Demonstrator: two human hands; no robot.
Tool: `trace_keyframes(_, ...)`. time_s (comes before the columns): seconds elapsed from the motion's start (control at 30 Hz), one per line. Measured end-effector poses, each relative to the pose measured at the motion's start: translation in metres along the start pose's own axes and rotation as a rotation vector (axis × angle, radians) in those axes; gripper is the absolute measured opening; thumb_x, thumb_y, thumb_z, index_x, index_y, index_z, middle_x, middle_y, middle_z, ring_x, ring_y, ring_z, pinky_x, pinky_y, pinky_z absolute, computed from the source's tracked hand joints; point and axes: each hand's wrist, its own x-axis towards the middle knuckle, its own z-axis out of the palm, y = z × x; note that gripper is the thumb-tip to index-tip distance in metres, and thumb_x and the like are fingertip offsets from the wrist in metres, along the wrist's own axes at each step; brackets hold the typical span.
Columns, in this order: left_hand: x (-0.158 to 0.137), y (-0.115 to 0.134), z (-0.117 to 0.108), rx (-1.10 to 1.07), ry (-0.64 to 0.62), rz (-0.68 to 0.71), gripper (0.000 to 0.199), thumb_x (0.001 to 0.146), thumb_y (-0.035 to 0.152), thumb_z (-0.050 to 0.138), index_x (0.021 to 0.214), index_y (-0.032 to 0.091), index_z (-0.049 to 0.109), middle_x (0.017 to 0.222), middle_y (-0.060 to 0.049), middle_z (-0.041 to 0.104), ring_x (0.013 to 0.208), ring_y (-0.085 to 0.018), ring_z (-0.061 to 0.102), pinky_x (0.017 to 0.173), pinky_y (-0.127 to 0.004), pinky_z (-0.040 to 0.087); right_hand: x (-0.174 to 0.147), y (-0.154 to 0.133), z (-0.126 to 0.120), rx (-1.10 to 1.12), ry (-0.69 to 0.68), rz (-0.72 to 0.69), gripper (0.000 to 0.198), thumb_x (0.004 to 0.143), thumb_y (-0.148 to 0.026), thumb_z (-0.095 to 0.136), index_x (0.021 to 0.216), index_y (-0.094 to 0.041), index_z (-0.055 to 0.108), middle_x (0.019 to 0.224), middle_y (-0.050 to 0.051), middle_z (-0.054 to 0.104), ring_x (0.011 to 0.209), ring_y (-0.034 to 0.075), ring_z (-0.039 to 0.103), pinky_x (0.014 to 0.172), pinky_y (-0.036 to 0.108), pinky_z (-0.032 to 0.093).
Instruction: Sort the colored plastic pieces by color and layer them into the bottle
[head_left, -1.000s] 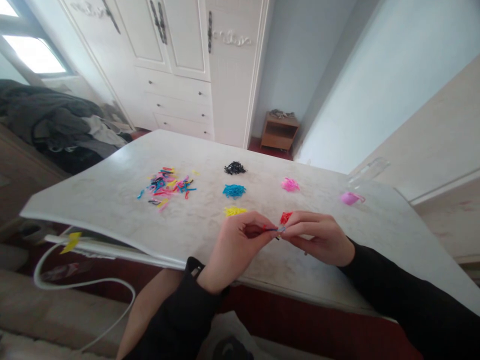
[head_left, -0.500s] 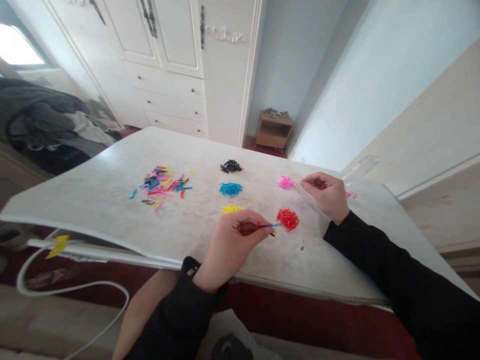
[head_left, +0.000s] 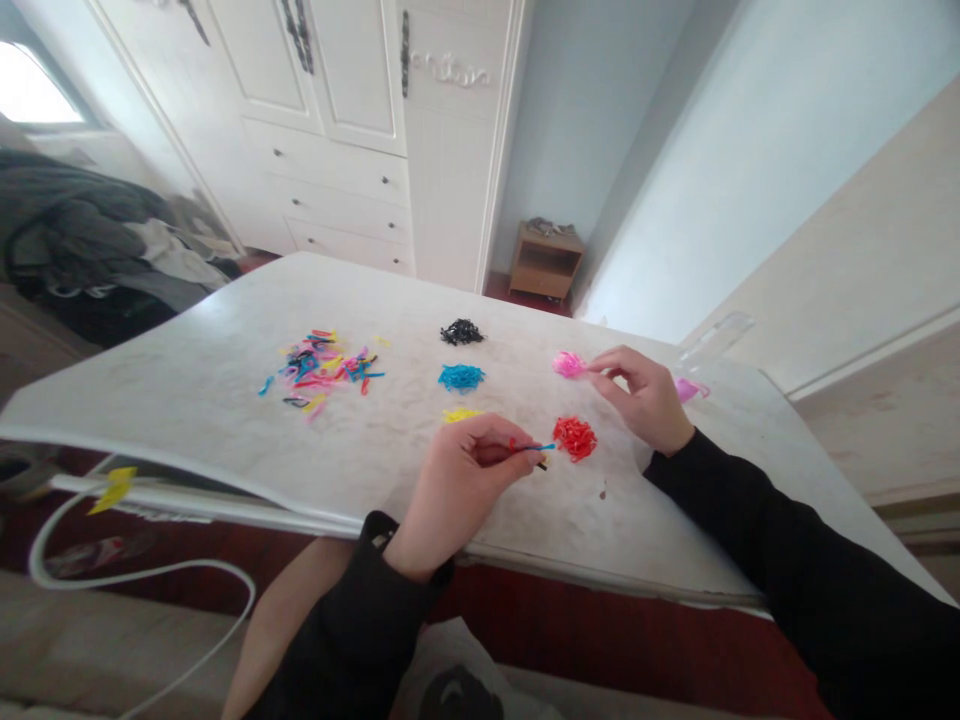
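Note:
My left hand (head_left: 480, 475) is closed in a pinch over the near part of the table, holding several small rubber bands (head_left: 546, 447). Blue, red and dark ones stick out at its fingertips. Behind its knuckles lies a yellow pile (head_left: 459, 414), partly covered. My right hand (head_left: 637, 392) reaches in from the right, thumb and forefinger closed on a pink rubber band (head_left: 587, 370) at the edge of the pink pile (head_left: 568, 364). Between the two hands sits a red pile (head_left: 575, 439). Farther back are a blue pile (head_left: 461, 377) and a black pile (head_left: 463, 332).
A mixed heap of coloured bands (head_left: 322, 370) spreads across the left of the white table (head_left: 390, 470). Beyond my right hand lie a clear plastic container (head_left: 716, 340) and a pink object (head_left: 688, 390). A white cable (head_left: 150, 568) loops below the table's left front edge.
My right hand has moved slightly left and down, its fingertips now at the pink pile. The left hand stays nearly in place with its bands.

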Motion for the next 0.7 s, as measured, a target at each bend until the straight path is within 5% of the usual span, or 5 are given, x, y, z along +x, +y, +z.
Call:
trace_keyframes(0.17, 0.0, 0.0, 0.001, 0.017, -0.024, 0.007, 0.014, 0.074, 0.017, 0.085, 0.076, 0.014, 0.071, 0.077, -0.004, 0.079, 0.071, -0.014, 0.075, 0.069, -0.02, 0.061, -0.015, -0.049, 0.003, 0.127, -0.244, -0.347, 0.02, 0.09, -0.018, 0.075, 0.109, -0.023, 0.074, 0.093, 0.006, 0.078, 0.088, 0.021, 0.07, 0.081, 0.037, 0.058)
trace_keyframes(0.27, -0.001, 0.0, 0.001, 0.054, -0.039, 0.024, 0.01, 0.075, 0.017, 0.084, 0.076, 0.014, 0.074, 0.076, -0.003, 0.079, 0.069, -0.013, 0.074, 0.067, -0.019, 0.059, -0.021, -0.064, 0.006, 0.161, -0.325, -0.443, 0.024, 0.091, -0.016, 0.073, 0.115, -0.022, 0.072, 0.095, 0.008, 0.078, 0.091, 0.02, 0.07, 0.081, 0.035, 0.059)
trace_keyframes(0.7, 0.0, 0.003, 0.002, 0.088, -0.057, 0.041, 0.008, 0.078, 0.02, 0.083, 0.078, 0.015, 0.076, 0.076, -0.004, 0.078, 0.07, -0.015, 0.074, 0.067, -0.023, 0.059, -0.028, -0.07, 0.012, 0.204, -0.271, -0.411, 0.02, 0.086, -0.014, 0.08, 0.104, -0.02, 0.073, 0.085, 0.007, 0.076, 0.08, 0.019, 0.069, 0.074, 0.032, 0.059)
